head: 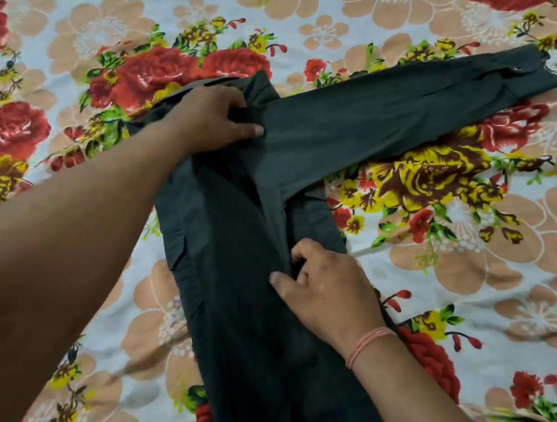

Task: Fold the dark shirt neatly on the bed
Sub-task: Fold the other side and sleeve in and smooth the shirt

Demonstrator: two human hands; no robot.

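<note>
— Across the middle of the frame, what is happening on the bed (pixel 462 273)?

— A dark shirt (pixel 251 324) lies lengthwise on a floral bedspread (pixel 67 317), body folded narrow, one sleeve (pixel 417 105) stretched toward the right edge. The left hand (pixel 215 118), fingers curled, pinches cloth near the collar at upper centre. The right hand (pixel 325 287), a thread band (pixel 367 342) at its wrist, grips the inner fold edge at centre with bent fingers.

— What might spoil the fold?

— Judging by the loose ridge between the hands, pulling the sleeve across could drag the folded side open or trap a crease.

— And the setting?

— Only the soft, slightly rumpled bedspread shows; nothing of the room beyond it.
</note>
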